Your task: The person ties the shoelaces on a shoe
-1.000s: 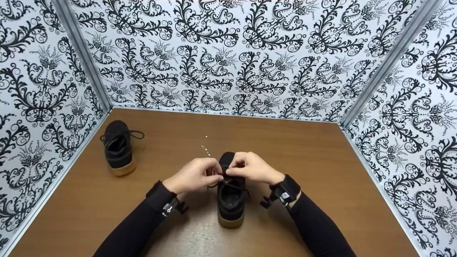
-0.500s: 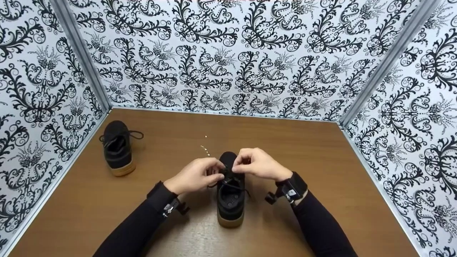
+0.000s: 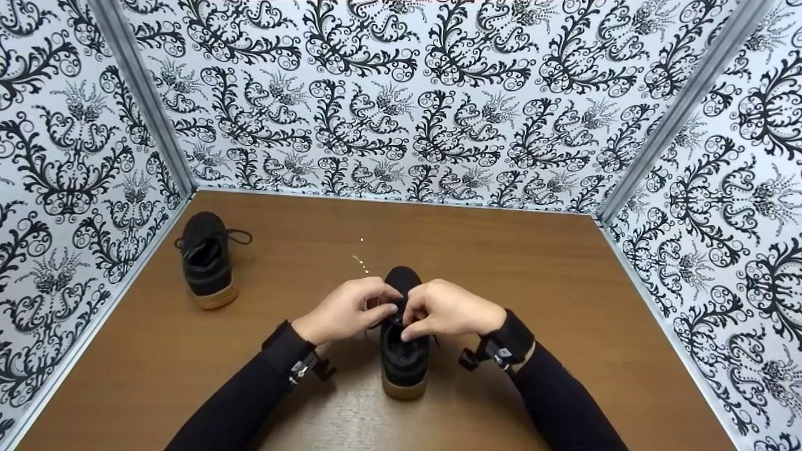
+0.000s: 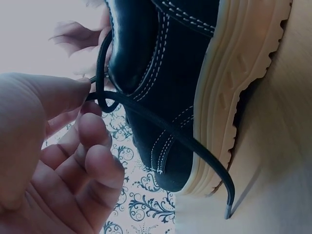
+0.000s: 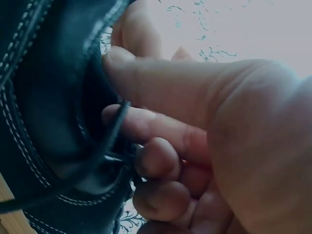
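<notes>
A black shoe (image 3: pixel 404 373) with a tan sole stands on the table, its toe pointing away. My left hand (image 3: pixel 351 308) is at its left side, over the laces. In the left wrist view the thumb and fingers of that hand pinch a dark shoelace (image 4: pixel 165 126) where it loops; its tipped end hangs down across the shoe's side. Over the shoe opening is my right hand (image 3: pixel 452 308), its thumb and index finger apart. The index finger touches a lace (image 5: pixel 105 144) in the right wrist view; the other fingers are loosely bent. Much of the lacing is hidden behind the hands.
Another black shoe (image 3: pixel 207 260) with tan sole stands at the back left, a lace loop sticking out right. Small bright specks (image 3: pixel 360 262) show on the wooden table (image 3: pixel 532 263) beyond the left hand. Patterned walls (image 3: pixel 401 113) enclose the back and sides.
My right hand first moved right and slightly up off the laces, then came back lower, over the shoe opening. The left hand stays at the lace, shifted slightly to the right.
</notes>
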The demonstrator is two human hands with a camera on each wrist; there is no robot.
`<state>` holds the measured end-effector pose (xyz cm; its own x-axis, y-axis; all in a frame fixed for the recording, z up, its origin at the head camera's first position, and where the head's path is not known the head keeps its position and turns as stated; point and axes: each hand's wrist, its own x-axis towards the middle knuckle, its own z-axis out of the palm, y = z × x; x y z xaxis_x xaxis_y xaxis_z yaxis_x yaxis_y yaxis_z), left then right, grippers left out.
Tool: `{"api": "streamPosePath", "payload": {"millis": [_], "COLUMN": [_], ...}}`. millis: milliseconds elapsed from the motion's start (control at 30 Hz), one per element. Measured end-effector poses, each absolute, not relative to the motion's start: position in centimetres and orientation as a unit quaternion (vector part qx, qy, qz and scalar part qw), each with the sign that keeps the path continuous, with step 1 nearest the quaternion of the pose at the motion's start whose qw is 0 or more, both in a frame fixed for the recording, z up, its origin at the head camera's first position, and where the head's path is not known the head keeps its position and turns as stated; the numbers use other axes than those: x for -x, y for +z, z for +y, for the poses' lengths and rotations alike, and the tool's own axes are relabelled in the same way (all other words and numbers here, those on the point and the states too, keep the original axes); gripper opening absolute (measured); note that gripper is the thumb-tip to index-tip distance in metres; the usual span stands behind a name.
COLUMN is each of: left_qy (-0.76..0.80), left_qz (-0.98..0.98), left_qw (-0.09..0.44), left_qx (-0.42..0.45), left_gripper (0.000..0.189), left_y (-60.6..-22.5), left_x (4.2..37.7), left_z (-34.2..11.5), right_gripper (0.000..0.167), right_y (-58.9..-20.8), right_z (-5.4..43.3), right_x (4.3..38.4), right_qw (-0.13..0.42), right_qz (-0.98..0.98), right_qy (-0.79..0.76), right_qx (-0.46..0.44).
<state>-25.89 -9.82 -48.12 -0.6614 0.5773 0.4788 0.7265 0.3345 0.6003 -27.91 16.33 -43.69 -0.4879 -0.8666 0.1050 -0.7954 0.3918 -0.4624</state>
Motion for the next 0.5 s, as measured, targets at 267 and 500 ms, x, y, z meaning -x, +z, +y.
{"api": "streamPosePath", "payload": {"millis": [267, 500], "left_qy": [-0.416, -0.421], "left_qz": [-0.805, -0.803], "left_qw": [0.088, 0.067], "left_qx": [0.413, 0.416], "left_gripper": [0.008, 0.004], "left_y": [-47.9, -47.8], "left_x": [25.7, 25.7], "left_z": [-9.7, -9.8], "right_gripper": [0.010, 0.011], "right_y": [-43.4, -43.0], "right_z": [16.5, 17.6], "right_x": [28.0, 28.7], "right_qw": [0.070, 0.091], "right_qz": [0.833, 0.841], "right_qy": [-0.249, -0.277], "right_qx": [0.489, 0.456]}}
